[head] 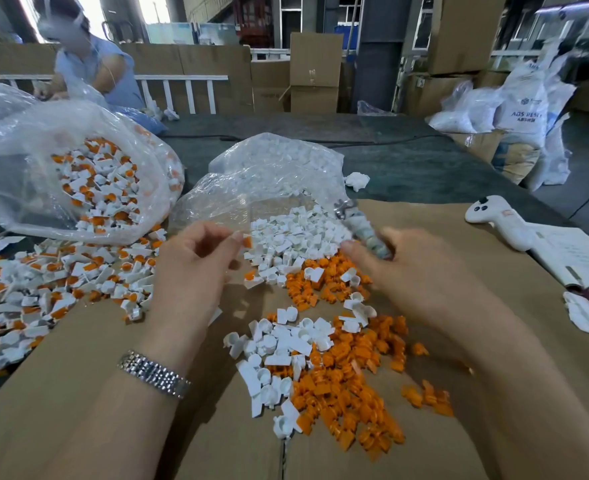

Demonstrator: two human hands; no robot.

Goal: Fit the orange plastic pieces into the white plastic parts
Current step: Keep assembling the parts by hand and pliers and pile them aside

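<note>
At the far left, a pile of assembled pieces (54,289), white with orange inserts, is spread across the surface (78,393), which is covered with brown cardboard. Above this pile, a clear plastic bag (78,168) is lying on its side, and more assembled pieces are seen inside it and at its mouth.

The left hand (196,268) is held above the cardboard, just right of the assembled pile. A metal wristwatch (154,374) is worn on its wrist. One orange plastic piece (248,241) is pinched between the thumb and the fingers (232,237) of this hand. The pinched piece is positioned at the left edge of the heap of white plastic parts (293,233), which spills from a second clear bag (269,178) at the centre.

Below that heap, loose orange plastic pieces (348,386) are scattered on the cardboard, mixed with a further cluster of white parts (279,344). These lie between the two forearms, lower than both hands.

The right hand (400,268) is blurred. Its fingers are closed around a taped tool handle (366,230), whose metal end points up and left over the white heap.

At the right, a white handheld controller (497,220) is resting on the surface, well apart from the hands, next to sheets of paper (577,254).
</note>
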